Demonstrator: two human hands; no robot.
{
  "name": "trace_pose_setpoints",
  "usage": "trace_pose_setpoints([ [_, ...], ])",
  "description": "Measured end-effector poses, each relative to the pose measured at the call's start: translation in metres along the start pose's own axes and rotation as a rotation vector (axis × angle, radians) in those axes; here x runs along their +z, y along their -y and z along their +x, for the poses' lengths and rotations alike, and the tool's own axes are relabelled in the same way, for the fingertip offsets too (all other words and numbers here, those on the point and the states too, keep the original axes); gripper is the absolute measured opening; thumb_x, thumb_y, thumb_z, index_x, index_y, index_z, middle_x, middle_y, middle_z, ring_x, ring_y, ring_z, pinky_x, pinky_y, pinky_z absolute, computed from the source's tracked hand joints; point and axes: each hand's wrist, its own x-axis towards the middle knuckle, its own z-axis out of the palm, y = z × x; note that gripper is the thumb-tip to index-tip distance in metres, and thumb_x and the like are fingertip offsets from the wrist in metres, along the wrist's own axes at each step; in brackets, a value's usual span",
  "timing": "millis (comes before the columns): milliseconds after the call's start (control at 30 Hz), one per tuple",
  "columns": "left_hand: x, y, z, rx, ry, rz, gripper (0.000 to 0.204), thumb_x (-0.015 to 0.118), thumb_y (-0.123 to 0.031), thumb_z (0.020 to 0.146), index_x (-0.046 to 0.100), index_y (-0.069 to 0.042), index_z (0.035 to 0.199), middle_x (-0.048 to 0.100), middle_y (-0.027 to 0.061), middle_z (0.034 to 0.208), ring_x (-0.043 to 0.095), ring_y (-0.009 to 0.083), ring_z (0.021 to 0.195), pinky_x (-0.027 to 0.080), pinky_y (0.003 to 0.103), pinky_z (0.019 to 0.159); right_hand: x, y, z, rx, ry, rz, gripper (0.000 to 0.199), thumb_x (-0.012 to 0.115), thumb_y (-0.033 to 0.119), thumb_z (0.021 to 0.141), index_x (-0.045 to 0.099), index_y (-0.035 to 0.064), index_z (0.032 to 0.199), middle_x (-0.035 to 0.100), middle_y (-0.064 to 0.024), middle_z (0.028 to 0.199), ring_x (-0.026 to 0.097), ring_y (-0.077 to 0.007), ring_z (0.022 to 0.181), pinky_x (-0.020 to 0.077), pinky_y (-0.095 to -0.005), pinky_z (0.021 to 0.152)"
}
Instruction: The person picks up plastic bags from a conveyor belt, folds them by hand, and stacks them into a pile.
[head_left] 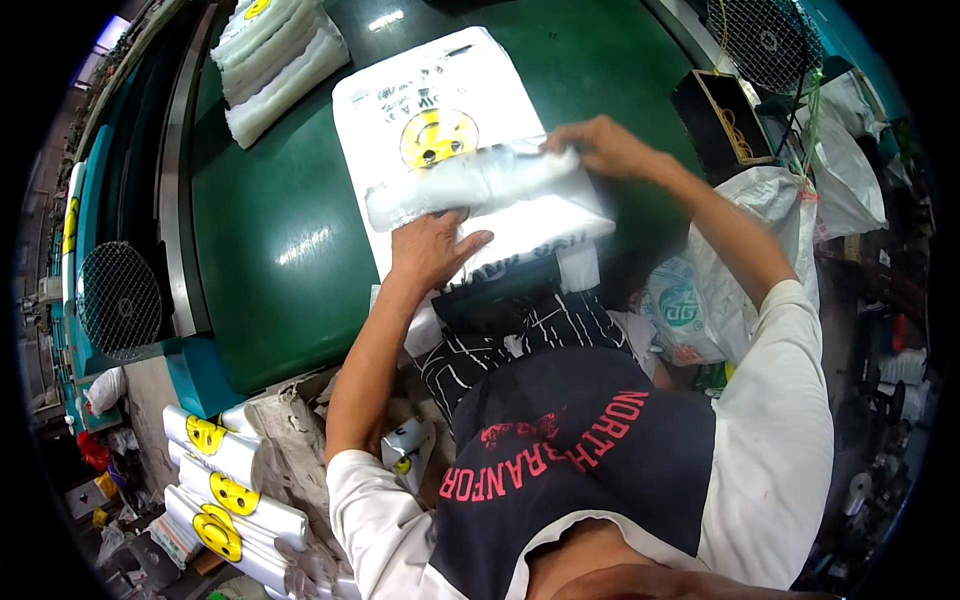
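We look down on a dark green table (290, 250) with a curved metal edge, filling the middle and the 11 o'clock part of the view. A round wire fan guard (118, 298) sits at 9 o'clock and another wire guard (765, 40) at 1 o'clock, beside a small open black box (722, 115). Clutter and full white sacks (790, 215) crowd the floor at 3 o'clock.

Our left hand (428, 250) lies flat, palm down, fingers spread, pressing on the white plastic bags (430, 100) near the table's near edge, just below centre; it grips nothing. Our right hand (600, 145) reaches in from 2 o'clock with the arm bent, its fingers closed on the end of a folded clear-wrapped bundle (480, 180) that lies across the flat bags, between the two hands.

The flat white bags spread from centre toward 12 o'clock and bear a round yellow smiling face with dark print above it. At 11 o'clock a stack of folded white bag packs (275, 65) rests on the table, well apart from the hands. At 7 o'clock, off the table, rolled white packs with yellow faces (225, 470) lie piled together.
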Motion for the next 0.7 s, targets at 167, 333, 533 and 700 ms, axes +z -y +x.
trace_pose_setpoints([
  [167,0.005,-0.012,-0.023,0.562,-0.499,0.607,0.066,0.068,-0.047,0.073,0.05,-0.012,0.126,0.05,0.018,0.123,0.048,0.0356,0.113,0.039,0.046,0.091,-0.001,0.031,-0.025,0.11,0.117,-0.376,0.051,0.064,0.012,0.077,0.052,0.0108,0.127,0.062,-0.0029,0.112,0.044,-0.0213,0.126,0.0248,-0.0515,0.108],
  [333,0.002,-0.011,-0.043,0.311,-0.122,0.43,0.091,0.075,-0.046,0.065,0.032,-0.013,0.139,0.026,0.0199,0.146,0.027,0.0355,0.134,0.027,0.059,0.101,0.048,0.09,-0.039,-0.088,0.173,-0.654,0.079,0.073,0.038,0.072,0.038,0.0121,0.137,0.041,-0.0182,0.136,0.034,-0.0333,0.132,0.0212,-0.0578,0.107],
  [533,-0.05,0.013,-0.018,-0.154,0.003,0.075,0.037,0.07,-0.028,0.074,0.057,-0.006,0.101,0.06,0.0148,0.097,0.058,0.0315,0.087,0.045,0.039,0.076,-0.006,0.077,0.015,0.306,0.359,-0.35,0.046,0.056,0.047,0.083,0.061,0.0062,0.104,0.064,-0.019,0.087,0.061,-0.0334,0.085,0.0471,-0.0436,0.076],
  [700,-0.036,-0.021,0.028,0.457,-0.479,0.343,0.055,0.068,-0.035,0.076,0.054,-0.001,0.115,0.052,0.0172,0.106,0.05,0.0323,0.099,0.042,0.043,0.083,0.007,0.017,0.032,0.289,0.094,-0.369,0.044,0.049,0.048,0.088,0.062,0.0062,0.086,0.063,-0.0163,0.077,0.062,-0.0339,0.077,0.0479,-0.0451,0.072],
])
